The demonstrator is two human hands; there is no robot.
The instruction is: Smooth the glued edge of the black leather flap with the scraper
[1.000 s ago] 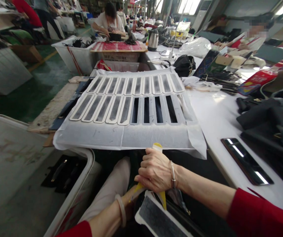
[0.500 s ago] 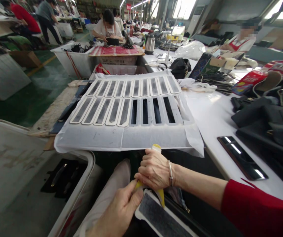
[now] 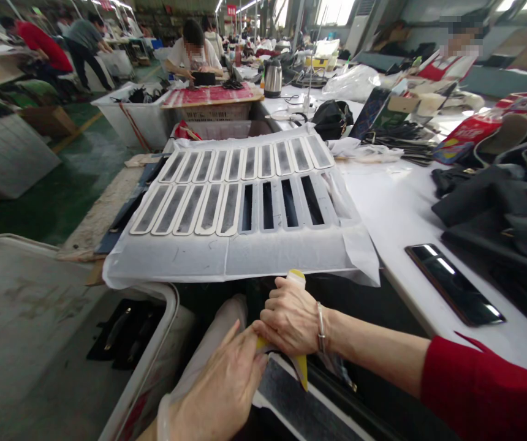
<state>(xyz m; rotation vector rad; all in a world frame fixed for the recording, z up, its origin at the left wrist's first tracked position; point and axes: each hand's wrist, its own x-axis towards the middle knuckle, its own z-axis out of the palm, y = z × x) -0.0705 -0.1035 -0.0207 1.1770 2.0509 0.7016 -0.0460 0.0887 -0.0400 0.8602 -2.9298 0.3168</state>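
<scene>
Your right hand [image 3: 291, 315] is closed around a yellow-ended piece [image 3: 303, 372], its lower tip at the pale-rimmed dark panel [image 3: 300, 395], low before you, nearer than the white sheet [image 3: 176, 252]. Your left hand [image 3: 222, 383] lies beside it, fingers extended; whether it pinches anything cannot be told. Likely faults: uneven pressure could skew the panel; a slipping tip could scuff its face.

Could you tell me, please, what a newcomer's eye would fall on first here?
Probably the two rows of pale-rimmed dark strips on the white sheet at centre. Next, just below, the right hand gripping a yellow tool, the left hand against it. Then the glossy black slab on the table at right.
</scene>
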